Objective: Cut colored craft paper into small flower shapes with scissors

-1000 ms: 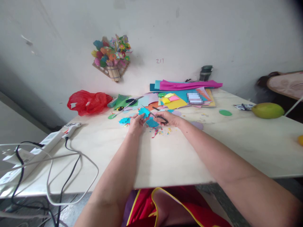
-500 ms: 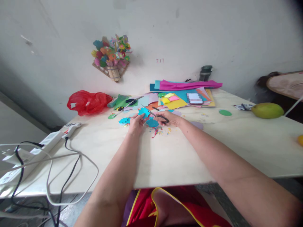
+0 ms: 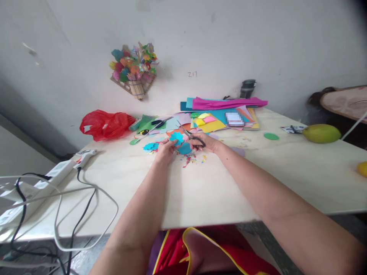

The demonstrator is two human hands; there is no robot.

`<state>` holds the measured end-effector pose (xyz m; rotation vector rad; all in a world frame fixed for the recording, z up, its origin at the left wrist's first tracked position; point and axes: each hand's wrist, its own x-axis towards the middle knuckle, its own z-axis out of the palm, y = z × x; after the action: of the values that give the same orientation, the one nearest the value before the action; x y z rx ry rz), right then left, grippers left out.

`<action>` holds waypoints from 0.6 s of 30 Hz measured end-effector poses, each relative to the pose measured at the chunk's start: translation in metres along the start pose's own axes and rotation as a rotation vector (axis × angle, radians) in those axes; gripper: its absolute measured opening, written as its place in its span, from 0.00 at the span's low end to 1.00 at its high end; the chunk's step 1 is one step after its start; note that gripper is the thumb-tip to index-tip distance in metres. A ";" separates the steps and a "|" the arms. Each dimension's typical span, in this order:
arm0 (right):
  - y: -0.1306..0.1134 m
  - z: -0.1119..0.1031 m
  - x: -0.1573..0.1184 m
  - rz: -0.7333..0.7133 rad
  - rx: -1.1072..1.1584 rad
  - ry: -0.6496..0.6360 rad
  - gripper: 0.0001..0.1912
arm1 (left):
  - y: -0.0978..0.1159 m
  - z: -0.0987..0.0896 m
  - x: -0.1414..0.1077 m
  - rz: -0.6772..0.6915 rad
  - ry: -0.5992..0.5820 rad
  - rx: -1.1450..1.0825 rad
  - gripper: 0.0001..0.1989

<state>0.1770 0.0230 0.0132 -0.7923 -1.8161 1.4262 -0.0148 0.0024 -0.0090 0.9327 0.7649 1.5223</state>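
Inspected tabletop (image 3: pixel 215 183). My left hand (image 3: pixel 166 149): fingers pinched closed on scalloped blue paper (image 3: pixel 176 139), held up near tabletop's far edge, left of centre. My right hand (image 3: pixel 202 142): fingers curled through handles of scissors (image 3: pixel 190 136), blades parted, just beside blue paper. Paper scraps (image 3: pixel 187 160) scattered below both hands. Red plastic bag (image 3: pixel 107 124) noted at far left corner.

"217" (image 3: pixel 192 74), reddish, handwritten on pale wall (image 3: pixel 223 42) (the 2 looks Z-like). Packet (image 3: pixel 291 130) print too small to read; pixelated rectangle (image 3: pixel 234 119) unreadable.
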 end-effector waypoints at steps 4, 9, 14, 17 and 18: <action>-0.001 0.002 0.000 -0.009 0.031 0.043 0.10 | 0.000 0.000 -0.001 -0.014 -0.014 0.033 0.11; 0.000 0.000 0.001 0.042 0.010 0.002 0.10 | 0.001 0.001 -0.002 -0.012 -0.019 0.041 0.13; -0.001 0.000 -0.002 0.030 -0.038 -0.060 0.09 | 0.000 -0.001 0.000 0.005 -0.005 0.030 0.13; -0.004 0.002 -0.003 0.042 -0.043 -0.069 0.10 | -0.001 -0.002 0.001 0.012 0.006 0.019 0.13; -0.004 0.002 -0.003 0.048 -0.043 -0.070 0.10 | -0.001 -0.002 0.001 0.012 0.008 0.015 0.13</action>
<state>0.1771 0.0182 0.0167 -0.8225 -1.8980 1.4663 -0.0158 0.0037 -0.0105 0.9437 0.7787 1.5337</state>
